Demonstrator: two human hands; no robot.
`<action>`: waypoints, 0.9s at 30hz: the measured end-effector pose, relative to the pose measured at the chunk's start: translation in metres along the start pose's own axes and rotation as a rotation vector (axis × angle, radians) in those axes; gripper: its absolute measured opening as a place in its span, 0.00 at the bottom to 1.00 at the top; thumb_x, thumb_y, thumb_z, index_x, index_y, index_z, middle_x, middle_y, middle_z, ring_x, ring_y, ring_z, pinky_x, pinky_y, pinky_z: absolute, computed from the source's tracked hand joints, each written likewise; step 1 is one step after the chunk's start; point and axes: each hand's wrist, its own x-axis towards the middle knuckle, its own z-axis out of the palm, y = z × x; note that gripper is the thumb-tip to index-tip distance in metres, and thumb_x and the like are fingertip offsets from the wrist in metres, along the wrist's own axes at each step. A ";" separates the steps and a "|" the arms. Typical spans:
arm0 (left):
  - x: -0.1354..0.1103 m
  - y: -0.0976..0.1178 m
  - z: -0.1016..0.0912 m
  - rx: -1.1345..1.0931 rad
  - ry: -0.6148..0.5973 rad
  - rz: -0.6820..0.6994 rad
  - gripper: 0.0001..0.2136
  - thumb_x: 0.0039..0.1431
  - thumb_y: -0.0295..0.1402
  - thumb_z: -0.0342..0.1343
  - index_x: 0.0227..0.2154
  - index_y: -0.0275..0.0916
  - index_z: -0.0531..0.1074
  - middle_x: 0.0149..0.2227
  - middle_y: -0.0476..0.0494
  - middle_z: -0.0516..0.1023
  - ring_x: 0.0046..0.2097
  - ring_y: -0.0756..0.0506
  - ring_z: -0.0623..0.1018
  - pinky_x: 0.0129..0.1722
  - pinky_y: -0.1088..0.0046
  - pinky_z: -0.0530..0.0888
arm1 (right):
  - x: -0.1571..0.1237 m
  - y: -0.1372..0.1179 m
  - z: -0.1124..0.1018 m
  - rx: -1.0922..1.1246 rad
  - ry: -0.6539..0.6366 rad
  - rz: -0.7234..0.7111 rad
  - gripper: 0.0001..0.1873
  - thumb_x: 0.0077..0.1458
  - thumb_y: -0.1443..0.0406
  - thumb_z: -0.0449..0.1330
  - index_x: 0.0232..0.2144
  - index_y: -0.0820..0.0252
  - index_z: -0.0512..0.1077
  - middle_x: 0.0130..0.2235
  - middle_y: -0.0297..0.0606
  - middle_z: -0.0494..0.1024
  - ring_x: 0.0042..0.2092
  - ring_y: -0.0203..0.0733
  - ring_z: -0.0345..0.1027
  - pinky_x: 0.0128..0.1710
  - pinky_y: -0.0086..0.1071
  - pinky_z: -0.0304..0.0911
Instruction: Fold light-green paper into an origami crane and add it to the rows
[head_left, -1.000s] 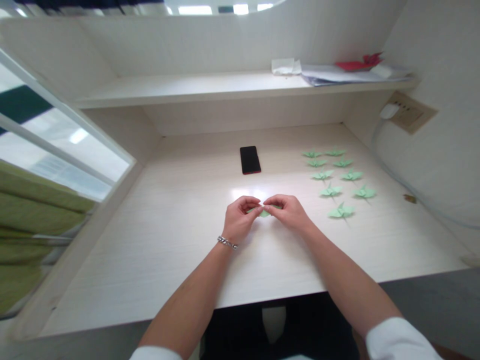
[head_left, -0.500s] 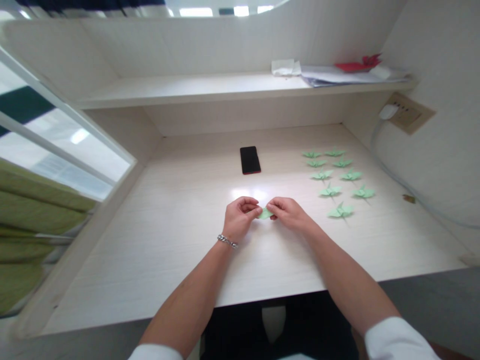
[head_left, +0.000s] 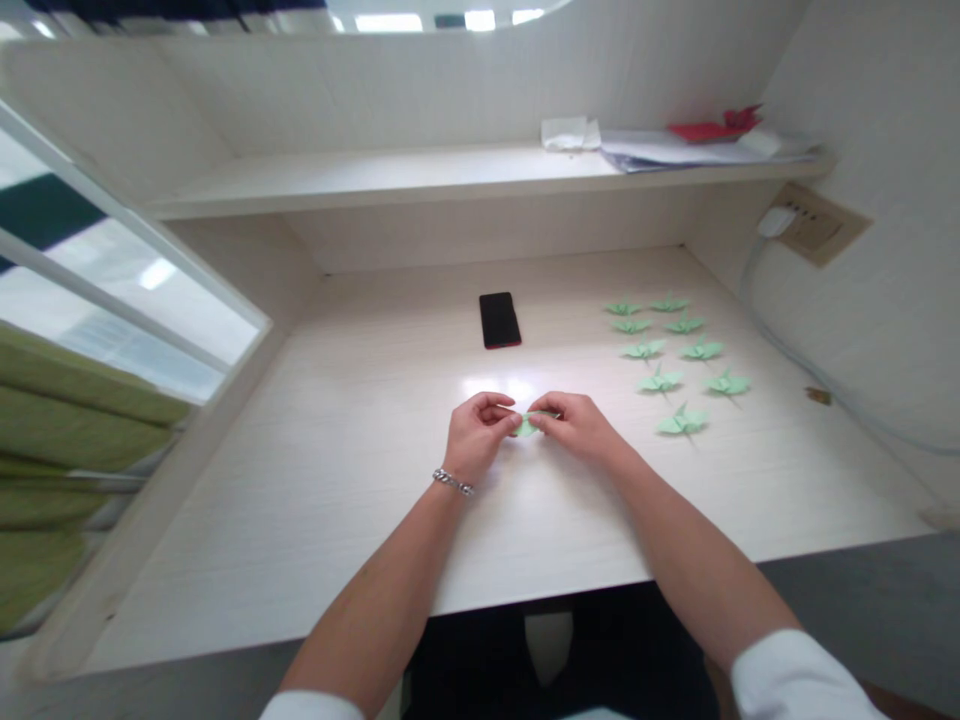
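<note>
A small piece of folded green paper (head_left: 526, 426) is held between my two hands, just above the desk's middle. My left hand (head_left: 480, 432) pinches its left side between thumb and fingers; a chain bracelet circles that wrist. On the other side, my right hand (head_left: 571, 424) grips the paper with thumb and forefinger. Fingers cover much of the paper, so its full shape is hidden. Several finished green paper cranes (head_left: 681, 421) stand in two columns to the right of my hands, wings spread.
Beyond my hands lies a black phone (head_left: 499, 320) on the white desk (head_left: 300, 480). A shelf (head_left: 360, 175) runs across the back, with papers (head_left: 667, 150) and a red item (head_left: 705, 132) on it. A cable (head_left: 787, 350) hangs from the wall socket (head_left: 817, 225) at right.
My right thumb and fingers have shifted slightly on the green paper, and a little of it now shows beyond them. My left hand keeps nearly the same pinch.
</note>
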 end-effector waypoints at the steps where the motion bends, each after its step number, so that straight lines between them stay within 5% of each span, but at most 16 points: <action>1: 0.000 0.000 0.000 0.004 0.000 0.000 0.17 0.38 0.33 0.68 0.33 0.34 0.72 0.25 0.46 0.77 0.26 0.49 0.76 0.28 0.70 0.76 | 0.000 0.000 0.000 -0.017 0.015 -0.011 0.07 0.52 0.64 0.58 0.33 0.57 0.77 0.33 0.36 0.79 0.35 0.38 0.70 0.35 0.29 0.60; 8: 0.000 0.001 0.000 0.042 -0.012 0.001 0.15 0.39 0.33 0.67 0.31 0.33 0.73 0.25 0.45 0.77 0.26 0.49 0.76 0.28 0.71 0.76 | 0.000 -0.001 -0.001 -0.056 0.015 0.012 0.09 0.54 0.64 0.57 0.31 0.58 0.77 0.27 0.34 0.77 0.30 0.37 0.69 0.32 0.29 0.58; 21: -0.002 0.001 0.002 0.077 0.010 0.083 0.12 0.39 0.29 0.67 0.29 0.34 0.73 0.28 0.45 0.77 0.30 0.50 0.77 0.31 0.74 0.73 | 0.004 0.008 0.002 0.384 -0.091 0.188 0.09 0.48 0.62 0.60 0.28 0.63 0.75 0.25 0.35 0.74 0.27 0.36 0.67 0.29 0.29 0.63; 27: -0.003 0.000 0.003 0.049 0.018 0.073 0.12 0.40 0.29 0.67 0.30 0.34 0.72 0.28 0.46 0.77 0.30 0.50 0.76 0.32 0.74 0.74 | 0.005 0.009 0.003 0.367 -0.125 0.156 0.12 0.53 0.59 0.56 0.28 0.63 0.72 0.26 0.35 0.73 0.28 0.35 0.66 0.29 0.28 0.62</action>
